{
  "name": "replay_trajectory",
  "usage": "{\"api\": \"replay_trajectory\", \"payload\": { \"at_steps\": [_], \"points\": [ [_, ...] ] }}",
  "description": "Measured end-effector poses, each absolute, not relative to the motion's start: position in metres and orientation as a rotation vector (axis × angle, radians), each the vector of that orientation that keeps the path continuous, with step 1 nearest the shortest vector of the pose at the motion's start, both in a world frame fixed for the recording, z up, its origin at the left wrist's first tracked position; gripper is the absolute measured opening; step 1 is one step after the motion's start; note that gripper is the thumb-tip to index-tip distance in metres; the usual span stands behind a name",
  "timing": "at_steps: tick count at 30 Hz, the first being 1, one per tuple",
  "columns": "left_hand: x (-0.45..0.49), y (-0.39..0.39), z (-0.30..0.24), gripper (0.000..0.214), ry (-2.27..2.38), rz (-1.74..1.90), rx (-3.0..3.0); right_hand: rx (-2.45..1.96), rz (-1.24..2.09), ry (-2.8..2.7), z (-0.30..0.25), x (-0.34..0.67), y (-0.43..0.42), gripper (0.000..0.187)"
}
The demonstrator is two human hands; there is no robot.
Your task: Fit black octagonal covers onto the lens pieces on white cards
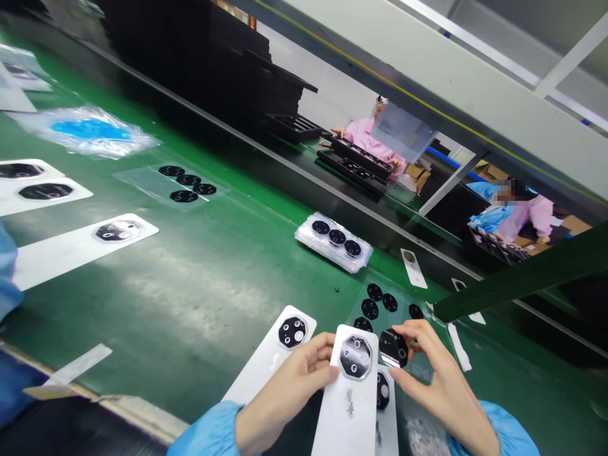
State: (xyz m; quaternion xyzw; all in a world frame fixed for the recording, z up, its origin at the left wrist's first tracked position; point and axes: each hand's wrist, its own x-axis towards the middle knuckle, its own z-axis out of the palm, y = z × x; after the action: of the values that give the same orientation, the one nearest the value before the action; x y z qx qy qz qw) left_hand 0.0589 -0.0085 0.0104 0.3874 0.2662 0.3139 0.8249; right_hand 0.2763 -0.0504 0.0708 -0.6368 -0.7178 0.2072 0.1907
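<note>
My left hand [289,383] grips the left edge of a white phone back cover [349,399] with an octagonal camera cutout near its top. My right hand [434,373] pinches a black round camera lens piece [393,348] just right of that cutout. A second white cover [273,358] lies to the left on the green belt, and a third one [387,411] lies partly under the held cover. Behind my hands lies a clear sheet [380,304] with several black round lenses on it.
On the green conveyor belt [199,278] lie more white covers [80,244], a clear pack of lenses [335,240], another lens sheet [183,183] and a plastic bag with a blue part [90,130]. Black trays [228,57] are stacked behind. Two people in pink work across the line.
</note>
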Motion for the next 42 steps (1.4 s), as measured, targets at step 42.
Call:
{"api": "replay_trajectory", "payload": {
  "at_steps": [42],
  "points": [
    [0.058,-0.011,0.012,0.029,0.529,0.659,0.79,-1.751,0.58,-2.111,0.078,0.264,-0.052,0.035]
  ]
}}
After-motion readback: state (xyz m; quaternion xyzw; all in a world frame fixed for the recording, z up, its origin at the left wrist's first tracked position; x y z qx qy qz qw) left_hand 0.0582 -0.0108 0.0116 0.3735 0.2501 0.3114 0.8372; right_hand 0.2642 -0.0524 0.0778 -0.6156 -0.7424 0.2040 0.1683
